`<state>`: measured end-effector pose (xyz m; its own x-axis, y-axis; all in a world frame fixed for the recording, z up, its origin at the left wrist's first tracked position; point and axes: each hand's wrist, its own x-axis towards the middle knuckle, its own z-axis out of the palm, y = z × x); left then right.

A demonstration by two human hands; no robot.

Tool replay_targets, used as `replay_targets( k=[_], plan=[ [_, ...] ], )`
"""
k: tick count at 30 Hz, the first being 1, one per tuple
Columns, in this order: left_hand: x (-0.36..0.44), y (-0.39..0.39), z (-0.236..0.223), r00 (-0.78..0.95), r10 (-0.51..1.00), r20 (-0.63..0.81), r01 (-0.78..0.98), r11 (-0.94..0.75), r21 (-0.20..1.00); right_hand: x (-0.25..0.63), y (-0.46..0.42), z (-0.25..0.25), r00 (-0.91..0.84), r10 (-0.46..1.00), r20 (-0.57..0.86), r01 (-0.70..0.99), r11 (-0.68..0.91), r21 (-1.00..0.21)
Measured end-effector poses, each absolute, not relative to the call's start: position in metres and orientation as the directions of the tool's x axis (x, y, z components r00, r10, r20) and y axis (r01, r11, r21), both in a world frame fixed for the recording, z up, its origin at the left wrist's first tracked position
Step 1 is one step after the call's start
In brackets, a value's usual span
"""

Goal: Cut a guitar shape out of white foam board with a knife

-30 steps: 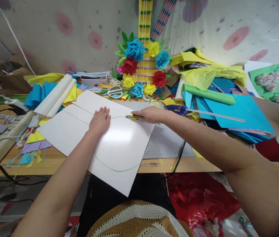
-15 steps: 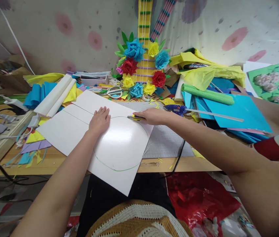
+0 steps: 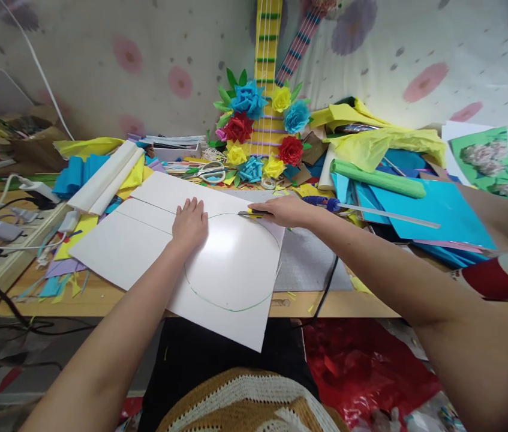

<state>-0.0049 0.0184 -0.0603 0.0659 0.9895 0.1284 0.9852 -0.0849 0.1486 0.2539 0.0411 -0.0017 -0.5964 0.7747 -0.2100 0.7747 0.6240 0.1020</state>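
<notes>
A white board (image 3: 236, 273) with a drawn guitar-like outline, a rounded body and two neck lines, lies at an angle and overhangs the table's front edge. My left hand (image 3: 189, 225) rests flat on it, fingers stretched, just left of the round outline. In my right hand (image 3: 285, 211) is a utility knife (image 3: 256, 213), yellow and black, its blade on the upper curve of the line. A grey cutting mat (image 3: 307, 264) shows from under the board's right side.
A paper-flower guitar (image 3: 265, 120) leans at the wall. Scissors (image 3: 212, 172) lie behind the board. To the right are a blue glue gun (image 3: 321, 202), blue sheets (image 3: 438, 210) and a red-and-white cup (image 3: 501, 275). A power strip (image 3: 15, 252) stands left, white rolls (image 3: 105, 180) beside it.
The board has turned slightly, its front corner swinging right, and my left hand has shifted right with it. My right hand and the knife have moved a little right along the curve.
</notes>
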Motion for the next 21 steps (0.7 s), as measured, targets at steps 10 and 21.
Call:
replay_targets(
  k=[10,21],
  plan=[
    [-0.019,0.022,-0.056,0.016,0.985,0.174,0.994,-0.035,0.107,0.215,0.062,0.005,-0.646,0.741,-0.183,0.735,0.669,0.114],
    [-0.004,0.036,-0.069,0.158,0.985,0.075,0.978,-0.166,0.129,0.214,0.078,-0.002,-0.629,0.746,-0.22,0.75,0.656,0.081]
  ],
)
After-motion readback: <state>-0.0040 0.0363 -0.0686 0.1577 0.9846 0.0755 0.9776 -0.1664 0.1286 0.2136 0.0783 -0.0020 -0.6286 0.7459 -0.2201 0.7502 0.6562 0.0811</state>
